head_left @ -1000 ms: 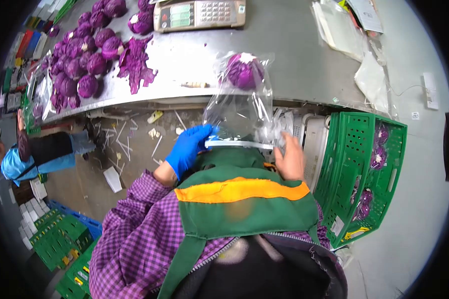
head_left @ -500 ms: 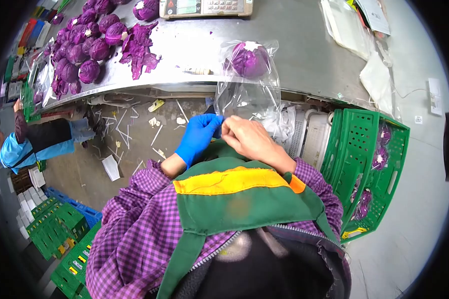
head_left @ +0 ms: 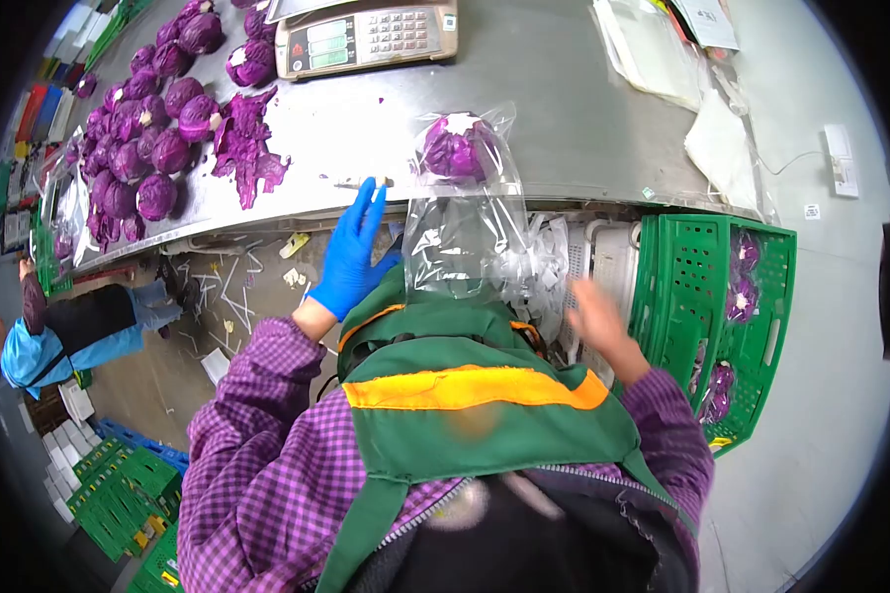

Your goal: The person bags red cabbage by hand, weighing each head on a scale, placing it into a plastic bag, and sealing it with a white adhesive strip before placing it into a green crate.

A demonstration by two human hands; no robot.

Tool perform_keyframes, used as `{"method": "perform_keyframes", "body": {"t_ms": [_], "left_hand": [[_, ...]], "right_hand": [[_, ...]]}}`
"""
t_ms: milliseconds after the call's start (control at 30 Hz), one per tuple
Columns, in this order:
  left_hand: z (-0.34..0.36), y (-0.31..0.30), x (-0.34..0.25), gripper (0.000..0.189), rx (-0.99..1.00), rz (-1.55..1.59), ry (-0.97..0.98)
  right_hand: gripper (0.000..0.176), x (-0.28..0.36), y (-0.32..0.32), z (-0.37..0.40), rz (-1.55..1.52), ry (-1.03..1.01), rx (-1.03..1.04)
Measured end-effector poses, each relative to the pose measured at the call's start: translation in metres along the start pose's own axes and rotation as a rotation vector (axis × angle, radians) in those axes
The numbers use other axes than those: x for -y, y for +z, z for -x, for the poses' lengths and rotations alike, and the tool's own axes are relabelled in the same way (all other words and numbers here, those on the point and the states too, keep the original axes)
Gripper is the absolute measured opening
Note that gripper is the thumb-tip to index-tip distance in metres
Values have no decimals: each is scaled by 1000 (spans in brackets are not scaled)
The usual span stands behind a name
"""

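Note:
A purple cabbage (head_left: 457, 148) lies inside a clear plastic bag (head_left: 463, 242) at the table's front edge, and the bag's long loose end hangs down over the edge. In a blue glove, my left hand (head_left: 351, 252) is spread beside the bag, its fingertips near a small knife-like object (head_left: 364, 183) on the metal. Nothing shows in that hand. My bare right hand (head_left: 598, 321) is off to the right of the bag, smeared by motion, over the side of the white baskets. What it holds, if anything, is unclear.
Unwrapped purple cabbages (head_left: 129, 163) and torn leaves (head_left: 242, 148) cover the left of the metal table (head_left: 554, 128). A scale (head_left: 366, 40) stands behind. Clear bags (head_left: 643, 49) lie at the right. Green crates (head_left: 692, 296) hold wrapped cabbages. A person (head_left: 79, 336) stands at the far left.
My hands have parted from the bag's loose end: the left has moved up and left with its fingers spread, the right has swung right and down. The bag's end now hangs free.

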State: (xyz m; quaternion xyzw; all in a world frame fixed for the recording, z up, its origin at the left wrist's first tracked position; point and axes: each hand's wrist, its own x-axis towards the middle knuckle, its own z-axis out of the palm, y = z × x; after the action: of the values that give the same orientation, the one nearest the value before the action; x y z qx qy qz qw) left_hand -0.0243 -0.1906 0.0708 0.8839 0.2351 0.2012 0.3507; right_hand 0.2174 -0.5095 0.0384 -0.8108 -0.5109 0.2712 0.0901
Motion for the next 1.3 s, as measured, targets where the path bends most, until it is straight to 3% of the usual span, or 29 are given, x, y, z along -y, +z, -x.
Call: {"method": "perform_keyframes", "body": {"t_ms": [33,100,133,167,200,233,267,300,367,433,500,567,600,633,700,767,833,900,933,967,1000,1033,1067,1133,1167,1233,1267,1300], "left_hand": [[-6,5,5,72,3,3,9],[-19,14,19,67,136,-213,326],[-31,13,20,47,179,-346,451],[-35,14,24,47,179,-352,457],[-38,18,31,36,135,-77,300],[-41,22,39,27,88,198,139],[-47,24,44,27,85,197,141],[-53,25,49,22,101,372,-14],[-64,29,59,23,135,720,-328],[-71,32,71,24,118,730,-380],[-79,26,71,22,144,732,-593],[-85,15,57,26,151,755,-574],[-91,9,46,28,71,565,-453],[-97,7,41,31,-8,376,-331],[-117,12,38,31,-77,406,-280],[-139,14,37,31,-100,766,-572],[-146,32,68,29,-121,756,-619],[-147,45,96,28,78,328,-720],[-144,46,106,32,143,150,-630],[-141,41,103,38,20,95,-560],[-139,39,95,46,-86,57,-472],[-142,35,94,61,-201,115,-169],[-151,25,62,68,-170,25,65],[-160,16,6,86,290,-114,298],[-157,27,11,92,445,-36,351],[-163,36,35,96,360,125,267],[-173,41,68,94,430,436,111],[-183,26,67,88,570,673,-272]], "right_hand": [[57,33,-28,-34,-58,-30,-315],[49,58,-40,-87,-47,-227,-489],[45,62,-39,-105,-54,-396,-463],[41,61,-34,-119,-61,-566,-433],[26,57,-25,-131,-170,-555,-420],[26,52,-20,-139,-169,-558,-425],[22,48,-18,-145,-699,-253,-404],[19,43,-17,-150,-1209,82,-353],[16,46,-25,-158,-1250,62,-269],[16,79,-50,-160,-1072,-62,-525],[17,84,-61,-176,-1047,-135,-588],[17,78,-61,-200,-1287,118,-539],[17,77,-56,-213,-1392,197,-562],[17,75,-51,-220,-1395,197,-568],[19,74,-47,-230,-1431,440,-492],[20,69,-39,-237,-1403,472,-524],[20,59,-31,-239,-1376,550,-396],[23,65,-21,-240,-1172,588,-369],[24,66,-12,-243,-1026,515,-394],[24,71,-8,-245,-904,456,-505],[24,74,-8,-247,-929,501,-453],[23,90,-30,-240,-934,495,-397],[22,89,-25,-242,-999,462,-426],[22,88,-14,-251,-1230,483,-277],[24,90,-9,-257,-1295,497,-279],[33,96,-20,-259,-1257,507,-245],[42,99,-30,-255,-1580,540,-257],[52,103,-36,-252,-1904,533,-256]]}}
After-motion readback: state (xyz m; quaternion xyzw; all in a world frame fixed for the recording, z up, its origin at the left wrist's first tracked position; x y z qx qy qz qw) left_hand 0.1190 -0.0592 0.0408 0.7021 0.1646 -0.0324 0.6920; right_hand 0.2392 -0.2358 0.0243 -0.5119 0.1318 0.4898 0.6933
